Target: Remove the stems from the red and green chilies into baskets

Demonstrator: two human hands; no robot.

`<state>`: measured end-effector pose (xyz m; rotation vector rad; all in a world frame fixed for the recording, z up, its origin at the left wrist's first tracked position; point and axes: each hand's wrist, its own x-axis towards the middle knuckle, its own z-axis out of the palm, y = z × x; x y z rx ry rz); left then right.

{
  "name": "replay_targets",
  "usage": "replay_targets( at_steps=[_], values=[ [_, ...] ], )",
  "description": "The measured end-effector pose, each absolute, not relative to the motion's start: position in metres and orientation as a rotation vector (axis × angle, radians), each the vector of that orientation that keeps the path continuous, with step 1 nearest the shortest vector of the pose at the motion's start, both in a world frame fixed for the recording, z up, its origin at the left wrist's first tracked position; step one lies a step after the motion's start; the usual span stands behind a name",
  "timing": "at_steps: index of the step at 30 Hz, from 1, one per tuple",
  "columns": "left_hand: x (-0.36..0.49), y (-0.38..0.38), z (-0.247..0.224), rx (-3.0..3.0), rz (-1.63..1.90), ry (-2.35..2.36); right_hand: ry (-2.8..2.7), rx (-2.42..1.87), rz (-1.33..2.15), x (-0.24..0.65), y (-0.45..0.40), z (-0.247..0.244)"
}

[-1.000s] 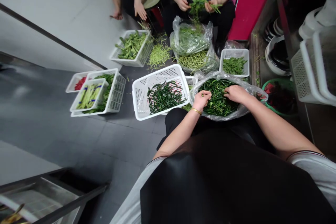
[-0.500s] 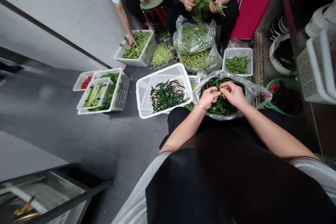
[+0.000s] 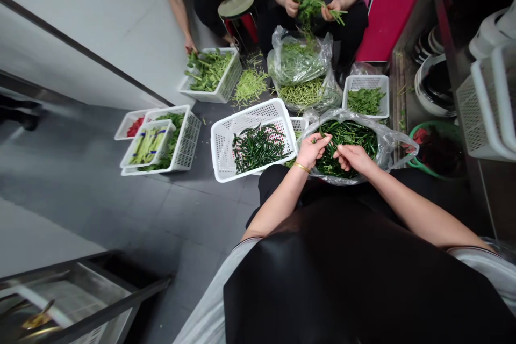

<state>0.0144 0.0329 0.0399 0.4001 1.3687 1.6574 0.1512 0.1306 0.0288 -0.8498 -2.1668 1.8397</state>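
My left hand [image 3: 312,150], with a gold bracelet at the wrist, is closed on a dark green chili pepper over the left side of a clear plastic bag [image 3: 389,145]. Dark green chili peppers [image 3: 355,137] fill the bag, which sits open between my knees. Just to the right, my right hand [image 3: 355,158] is pinched above the same peppers; anything between its fingertips is too small to make out. On my left, a white perforated basket [image 3: 221,142] holds a loose heap of chili peppers [image 3: 260,145].
Across from me, one person holds leafy green stems [image 3: 312,8] above bagged greens [image 3: 300,62]. Another person's hand touches a basket of greens [image 3: 229,78] beside a stool [image 3: 236,5]. Stacked vegetable baskets [image 3: 187,140] stand left; a green basin [image 3: 435,172] lies right.
My hands have come apart, the left moving slightly left with the chili pepper. The hand of the person at the far left has drawn back to the basket's edge.
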Motion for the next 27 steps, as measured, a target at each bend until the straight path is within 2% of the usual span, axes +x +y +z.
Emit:
replay_targets(
  at_steps=[4,8,13,15,17,20,22,24,27],
  values=[
    [0.018,0.03,0.037,0.646,1.414,1.514,-2.109,-0.792,1.582,0.147,0.136,0.036],
    [0.018,0.027,0.04,1.065,1.209,1.632,-2.388,-0.691,1.327,0.141,0.145,0.054],
    [0.019,0.035,0.046,1.35,0.958,1.995,-2.669,-0.708,0.643,0.135,0.131,0.069],
    [0.021,0.035,0.049,1.376,0.905,2.088,-2.662,-0.735,0.588,0.134,0.125,0.071],
    [0.021,0.031,0.055,1.413,0.996,2.029,-2.566,-0.754,0.852,0.134,0.128,0.069],
    [0.017,0.018,0.068,1.417,1.318,1.733,-2.217,-0.787,1.54,0.141,0.147,0.058],
    [0.009,0.011,0.074,1.255,1.502,1.542,-2.098,-0.893,1.736,0.15,0.163,0.049],
    [-0.001,0.007,0.074,0.961,1.652,1.389,-2.311,-1.025,1.525,0.159,0.172,0.042],
    [-0.014,0.006,0.061,0.501,1.795,1.106,-2.836,-1.053,0.797,0.164,0.167,0.033]
  ],
)
